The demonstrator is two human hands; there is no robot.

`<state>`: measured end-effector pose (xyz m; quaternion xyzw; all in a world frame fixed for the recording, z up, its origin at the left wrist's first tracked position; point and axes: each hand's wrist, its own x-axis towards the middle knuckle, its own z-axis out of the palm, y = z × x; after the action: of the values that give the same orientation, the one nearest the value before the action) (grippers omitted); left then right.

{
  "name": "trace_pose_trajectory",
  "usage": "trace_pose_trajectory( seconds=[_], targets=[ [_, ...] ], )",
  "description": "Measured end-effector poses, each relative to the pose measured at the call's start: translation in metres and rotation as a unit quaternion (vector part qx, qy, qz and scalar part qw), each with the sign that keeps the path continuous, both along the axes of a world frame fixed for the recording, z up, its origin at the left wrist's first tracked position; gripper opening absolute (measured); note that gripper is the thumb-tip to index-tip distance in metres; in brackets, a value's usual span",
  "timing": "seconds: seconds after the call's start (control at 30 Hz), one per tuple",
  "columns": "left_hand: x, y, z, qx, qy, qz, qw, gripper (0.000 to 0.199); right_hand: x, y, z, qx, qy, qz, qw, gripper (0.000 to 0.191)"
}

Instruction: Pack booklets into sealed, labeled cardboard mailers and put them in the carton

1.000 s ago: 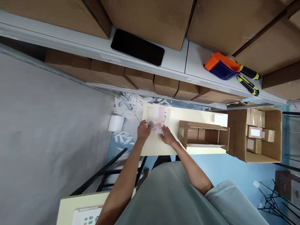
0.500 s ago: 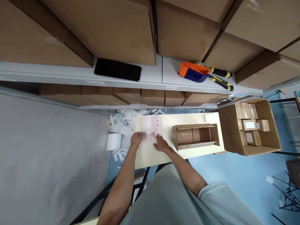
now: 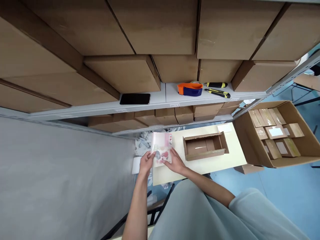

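A flat, pale pink-and-white printed packet point(image 3: 161, 141) with red and grey blotches is held between my two hands over the left end of the cream table point(image 3: 180, 174). My left hand point(image 3: 147, 162) pinches its left edge, thumb on the front. At the lower right edge, my right hand point(image 3: 175, 162) grips it with the thumb lying across the print and the fingers along the side. Just right of that hand sits an open, long cardboard box point(image 3: 205, 155) on the table.
A large carton point(image 3: 252, 143) of small boxes stands right of the table. The shelf ahead bears cartons, a phone point(image 3: 135, 98), an orange-and-blue tape dispenser point(image 3: 190, 89) and yellow-black cutters point(image 3: 217, 93). White paper scraps point(image 3: 143, 143) and a white roll point(image 3: 136, 165) lie left, near a grey wall point(image 3: 62, 180).
The packet, earlier flat on the table under my hands, is now raised and tilted toward me, with both hands gripping its sides. The camera view has shifted, showing more of the shelf.
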<state>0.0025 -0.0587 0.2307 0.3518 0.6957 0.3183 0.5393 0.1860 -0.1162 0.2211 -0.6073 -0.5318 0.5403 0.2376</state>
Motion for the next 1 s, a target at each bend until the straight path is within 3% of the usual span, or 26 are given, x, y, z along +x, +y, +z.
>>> trace_pose_trajectory(
  seconds=[0.07,0.17,0.23,0.3,0.37,0.5,0.6,0.77,0.9,1.0],
  targets=[
    [0.0,-0.02,0.042,0.007,-0.083,0.021,0.996,0.07,0.024,-0.017,0.033,0.08,0.058,-0.064,0.993,0.085],
    [0.016,-0.043,0.098,0.012,-0.155,0.025,0.988,0.068,0.072,-0.033,0.074,0.101,0.149,-0.182,0.967,0.097],
    [0.039,-0.051,0.124,0.015,-0.18,0.019,0.983,0.07,0.103,-0.036,0.094,0.08,0.229,-0.223,0.944,0.108],
    [0.07,-0.056,0.14,0.013,-0.199,0.008,0.98,0.072,0.129,-0.037,0.11,0.042,0.312,-0.222,0.923,0.113],
    [0.104,-0.059,0.148,0.002,-0.214,-0.015,0.977,0.073,0.15,-0.039,0.121,0.017,0.371,-0.229,0.9,0.108],
    [0.167,-0.066,0.151,-0.026,-0.224,-0.065,0.972,0.072,0.188,-0.049,0.128,-0.019,0.427,-0.313,0.848,0.076],
    [0.199,-0.072,0.152,-0.041,-0.227,-0.084,0.969,0.071,0.219,-0.063,0.121,-0.115,0.493,-0.285,0.814,0.067],
    [0.22,-0.079,0.154,-0.061,-0.229,-0.119,0.964,0.066,0.257,-0.091,0.103,-0.15,0.554,-0.237,0.784,0.059],
    [0.223,-0.082,0.153,-0.073,-0.227,-0.142,0.961,0.068,0.269,-0.103,0.092,-0.123,0.536,-0.297,0.78,0.053],
    [0.223,-0.084,0.148,-0.057,-0.218,-0.15,0.963,0.065,0.276,-0.105,0.093,-0.112,0.524,-0.311,0.785,0.06]
  ],
)
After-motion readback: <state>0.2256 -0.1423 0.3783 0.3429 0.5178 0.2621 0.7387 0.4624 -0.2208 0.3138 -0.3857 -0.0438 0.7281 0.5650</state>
